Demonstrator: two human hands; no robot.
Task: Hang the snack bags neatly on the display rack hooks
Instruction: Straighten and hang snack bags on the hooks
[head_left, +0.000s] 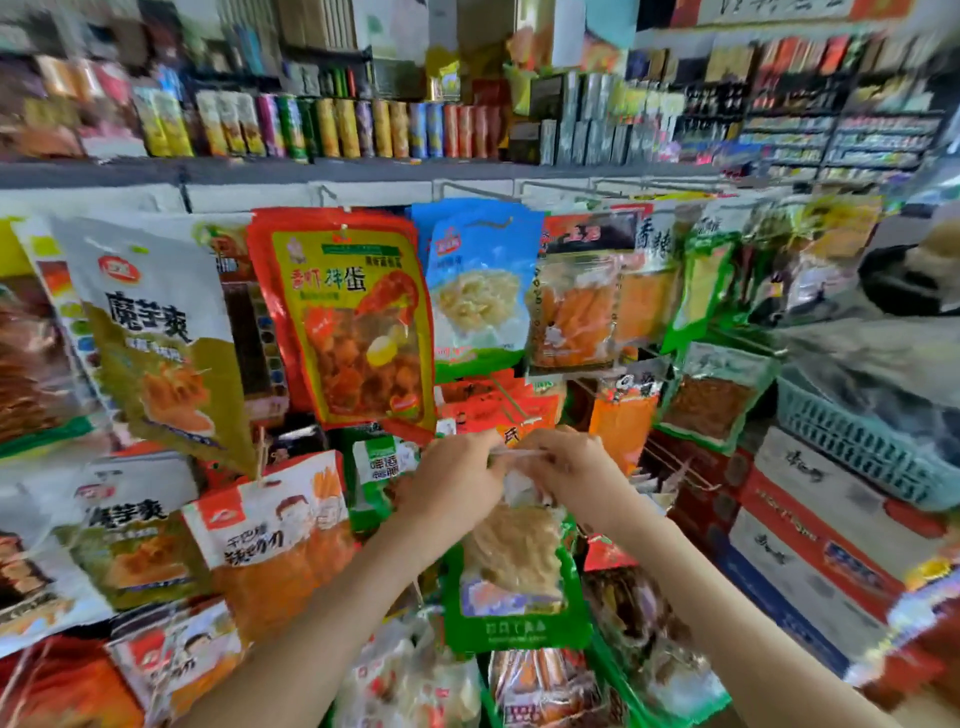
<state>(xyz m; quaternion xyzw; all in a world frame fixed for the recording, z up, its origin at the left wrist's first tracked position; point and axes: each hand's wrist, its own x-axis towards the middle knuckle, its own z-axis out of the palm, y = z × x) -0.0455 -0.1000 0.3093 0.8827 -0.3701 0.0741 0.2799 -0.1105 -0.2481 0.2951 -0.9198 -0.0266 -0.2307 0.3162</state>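
Note:
A green-bordered snack bag (514, 582) with pale contents hangs from both my hands in the lower middle of the head view. My left hand (449, 486) pinches its top edge on the left, and my right hand (566, 467) pinches the top edge on the right. The bag's top sits in front of a middle row of the display rack (363, 195), below a red and yellow shrimp bag (353, 317) and a blue bag (478, 280) that hang on upper hooks. Whether the bag's hole is on a hook is hidden by my fingers.
Many snack bags hang left and right, including a white and gold bag (156, 332) and orange bags (571, 306). Cans line the shelf (363, 130) above. Cartons (810, 545) and a teal basket (852, 436) stand at the right. Bags fill the row below my arms.

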